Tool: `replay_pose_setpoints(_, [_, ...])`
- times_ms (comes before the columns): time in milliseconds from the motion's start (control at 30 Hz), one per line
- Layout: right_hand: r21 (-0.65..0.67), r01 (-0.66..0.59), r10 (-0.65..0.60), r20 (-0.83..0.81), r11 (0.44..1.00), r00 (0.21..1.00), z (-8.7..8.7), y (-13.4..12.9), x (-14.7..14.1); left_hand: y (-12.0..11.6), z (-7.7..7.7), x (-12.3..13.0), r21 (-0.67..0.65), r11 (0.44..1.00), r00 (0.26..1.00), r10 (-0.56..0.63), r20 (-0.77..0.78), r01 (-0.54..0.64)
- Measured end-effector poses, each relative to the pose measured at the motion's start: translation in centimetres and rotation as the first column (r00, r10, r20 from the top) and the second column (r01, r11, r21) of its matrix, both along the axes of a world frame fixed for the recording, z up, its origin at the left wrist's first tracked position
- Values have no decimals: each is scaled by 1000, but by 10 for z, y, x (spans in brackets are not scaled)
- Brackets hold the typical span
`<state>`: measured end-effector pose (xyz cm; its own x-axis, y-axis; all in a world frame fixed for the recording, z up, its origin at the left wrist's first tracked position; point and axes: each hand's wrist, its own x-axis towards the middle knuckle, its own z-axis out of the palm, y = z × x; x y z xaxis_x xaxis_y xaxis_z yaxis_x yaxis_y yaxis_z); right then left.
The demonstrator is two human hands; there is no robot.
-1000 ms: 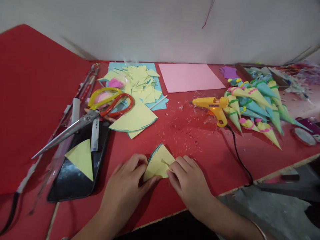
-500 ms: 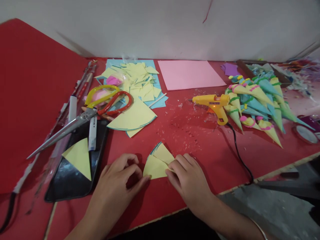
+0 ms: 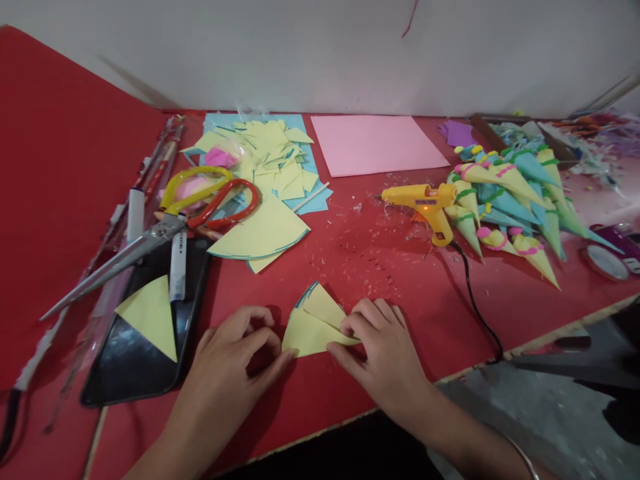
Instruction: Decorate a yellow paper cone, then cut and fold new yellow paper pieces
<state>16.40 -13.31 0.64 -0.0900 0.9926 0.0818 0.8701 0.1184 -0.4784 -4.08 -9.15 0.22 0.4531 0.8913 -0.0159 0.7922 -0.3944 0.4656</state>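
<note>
A fan-shaped yellow paper piece (image 3: 310, 333) lies on the red table between my hands, a second yellow piece (image 3: 325, 303) with a dark marker line along its curved edge showing from under it. My left hand (image 3: 240, 353) pinches the near left corner between thumb and curled fingers. At the pointed right end, my right hand (image 3: 373, 337) has its thumb on the near edge and bent fingertips on the far side, with the paper's tip between them. Above these pieces rests a larger stack of yellow paper fans (image 3: 263, 230).
Scissors (image 3: 160, 230), a marker (image 3: 178, 267) and a yellow cut piece (image 3: 150, 319) lie on a black phone-like slab (image 3: 135, 373) at left. A lit yellow glue gun (image 3: 425, 203) with its cord, decorated paper cones (image 3: 515, 193) and a pink sheet (image 3: 377, 143) lie beyond.
My right fingers have loosened and spread a little at the tip, which now lies flatter and shows more. My left hand keeps its corner. The whole view has shifted slightly.
</note>
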Motion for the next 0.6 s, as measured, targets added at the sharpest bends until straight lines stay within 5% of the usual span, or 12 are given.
replay_pose_setpoints(400, [-62, -70, 67, -52, 996, 996, 4, 0, 19, 1, 0, -1, 5, 999, 999, -32, -34, 33])
replay_pose_setpoints(600, [-141, -148, 133, -110, 979, 985, 10, 4, 24, -5, 7, 4, 175, 983, 998, -58, -19, 60])
